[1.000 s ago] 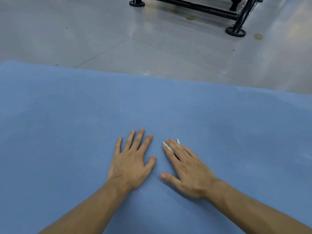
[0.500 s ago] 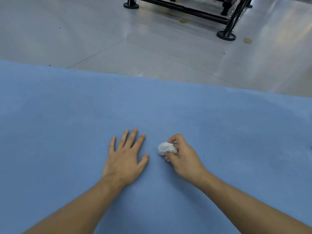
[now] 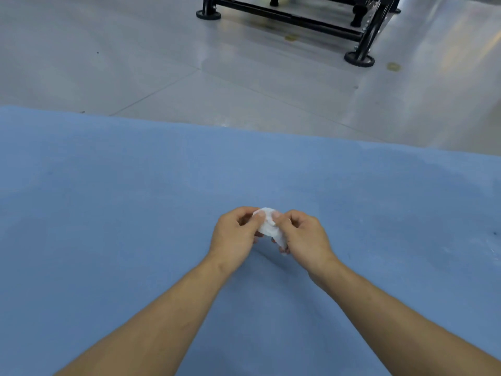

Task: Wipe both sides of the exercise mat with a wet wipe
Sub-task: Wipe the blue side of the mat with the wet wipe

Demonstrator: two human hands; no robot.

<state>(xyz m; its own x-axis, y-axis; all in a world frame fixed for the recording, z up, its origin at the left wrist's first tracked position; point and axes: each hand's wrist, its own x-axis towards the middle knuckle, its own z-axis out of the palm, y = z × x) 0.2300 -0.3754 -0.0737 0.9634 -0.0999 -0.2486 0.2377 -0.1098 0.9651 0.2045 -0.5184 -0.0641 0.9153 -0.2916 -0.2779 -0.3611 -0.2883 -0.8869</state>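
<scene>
A blue exercise mat (image 3: 108,213) lies flat on the floor and fills the lower two thirds of the view. A crumpled white wet wipe (image 3: 267,225) is held above the mat's middle. My left hand (image 3: 234,234) pinches its left side with thumb and fingers. My right hand (image 3: 305,236) grips its right side and lower end. Both hands are raised a little off the mat. Part of the wipe is hidden behind my fingers.
Beyond the mat's far edge lies a shiny grey tiled floor (image 3: 135,63). A black metal frame (image 3: 360,54) with round feet stands at the top right. Small white flecks lie on the mat near its right edge (image 3: 490,248).
My right hand went from flat on the mat to bunching the wipe, then lifted it. My left hand left the mat and took hold of the wipe too.
</scene>
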